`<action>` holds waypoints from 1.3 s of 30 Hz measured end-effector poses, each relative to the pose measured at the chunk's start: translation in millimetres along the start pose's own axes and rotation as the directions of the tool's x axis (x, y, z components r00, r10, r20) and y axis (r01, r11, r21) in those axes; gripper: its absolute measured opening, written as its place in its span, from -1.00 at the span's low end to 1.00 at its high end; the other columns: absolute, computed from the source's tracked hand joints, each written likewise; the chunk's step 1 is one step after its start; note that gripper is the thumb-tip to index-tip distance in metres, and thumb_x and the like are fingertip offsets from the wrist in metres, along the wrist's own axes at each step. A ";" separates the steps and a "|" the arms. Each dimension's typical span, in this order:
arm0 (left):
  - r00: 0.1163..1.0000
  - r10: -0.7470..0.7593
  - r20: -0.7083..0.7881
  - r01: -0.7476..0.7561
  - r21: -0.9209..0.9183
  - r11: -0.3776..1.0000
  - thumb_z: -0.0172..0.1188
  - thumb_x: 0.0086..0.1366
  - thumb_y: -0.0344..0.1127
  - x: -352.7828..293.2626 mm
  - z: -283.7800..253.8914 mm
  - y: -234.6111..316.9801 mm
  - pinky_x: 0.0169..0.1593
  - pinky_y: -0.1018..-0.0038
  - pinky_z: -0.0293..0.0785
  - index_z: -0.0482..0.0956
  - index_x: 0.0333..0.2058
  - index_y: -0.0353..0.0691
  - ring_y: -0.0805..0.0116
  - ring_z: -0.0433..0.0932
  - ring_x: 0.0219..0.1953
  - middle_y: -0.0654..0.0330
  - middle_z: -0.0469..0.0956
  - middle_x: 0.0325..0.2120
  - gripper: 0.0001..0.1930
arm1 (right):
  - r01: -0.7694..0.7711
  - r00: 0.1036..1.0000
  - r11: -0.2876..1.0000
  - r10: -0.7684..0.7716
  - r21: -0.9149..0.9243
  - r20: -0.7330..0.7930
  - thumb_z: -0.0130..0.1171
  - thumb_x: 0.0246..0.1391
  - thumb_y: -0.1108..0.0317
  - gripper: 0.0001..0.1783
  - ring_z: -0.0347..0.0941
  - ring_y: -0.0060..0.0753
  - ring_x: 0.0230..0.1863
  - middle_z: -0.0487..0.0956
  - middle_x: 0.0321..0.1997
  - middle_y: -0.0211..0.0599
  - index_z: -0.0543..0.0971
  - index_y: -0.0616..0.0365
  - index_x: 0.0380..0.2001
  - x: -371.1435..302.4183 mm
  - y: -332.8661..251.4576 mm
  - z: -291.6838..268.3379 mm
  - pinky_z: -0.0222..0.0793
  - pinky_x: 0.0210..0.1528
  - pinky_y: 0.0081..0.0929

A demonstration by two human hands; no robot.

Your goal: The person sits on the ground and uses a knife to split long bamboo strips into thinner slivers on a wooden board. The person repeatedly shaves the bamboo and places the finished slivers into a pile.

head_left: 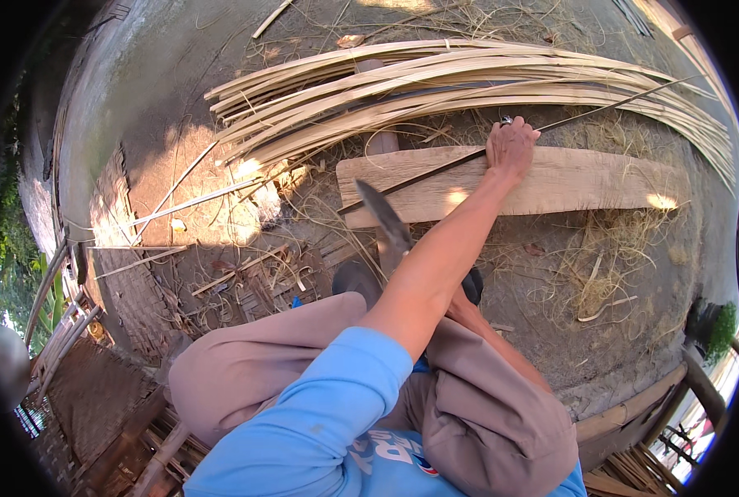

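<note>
My left arm reaches across to a wooden board [601, 176], and my left hand [512, 149] is closed on a long, thin dark strip [436, 171]. The strip runs slantwise over the board, its near end at the board's left edge and its far part stretching to the upper right. A knife [382, 214] with a broad dark blade points up and left beside the board, close to the strip. Its handle end goes behind my left forearm. My right forearm [502, 352] passes under the left one in line with the knife; the right hand's fingers are hidden there.
A bundle of long pale split strips [436, 79] lies beyond the board. Loose shavings [601, 273] litter the ground around it. A woven mat piece [125, 282] lies at the left, with a few pale sticks [191, 199] nearby. A bamboo rail [626, 406] stands at lower right.
</note>
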State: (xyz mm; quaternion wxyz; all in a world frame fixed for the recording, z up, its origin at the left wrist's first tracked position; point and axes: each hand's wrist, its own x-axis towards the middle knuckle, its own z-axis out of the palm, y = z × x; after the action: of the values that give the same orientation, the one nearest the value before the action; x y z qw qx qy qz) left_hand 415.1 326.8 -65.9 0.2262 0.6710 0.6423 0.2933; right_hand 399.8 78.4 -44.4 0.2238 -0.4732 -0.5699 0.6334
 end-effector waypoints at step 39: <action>0.888 -0.174 0.425 0.321 -0.303 0.897 0.30 0.36 -0.05 27.8 -31.5 -11.8 0.16 0.13 0.58 0.75 0.06 0.07 -0.05 0.66 0.06 0.04 0.72 -0.02 -0.66 | -0.016 0.992 0.999 0.021 0.042 -0.126 0.08 0.37 0.15 -0.62 0.58 -0.46 -0.48 0.65 -0.45 -0.21 0.60 0.32 -0.17 7.8 -11.8 4.4 0.52 -0.39 -0.44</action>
State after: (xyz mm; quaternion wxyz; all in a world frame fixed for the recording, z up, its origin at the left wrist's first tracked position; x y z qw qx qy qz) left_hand 385.0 353.1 -48.3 0.5056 0.5724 0.6003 0.2371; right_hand 389.6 85.6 -36.5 0.2632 -0.5130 -0.5372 0.6156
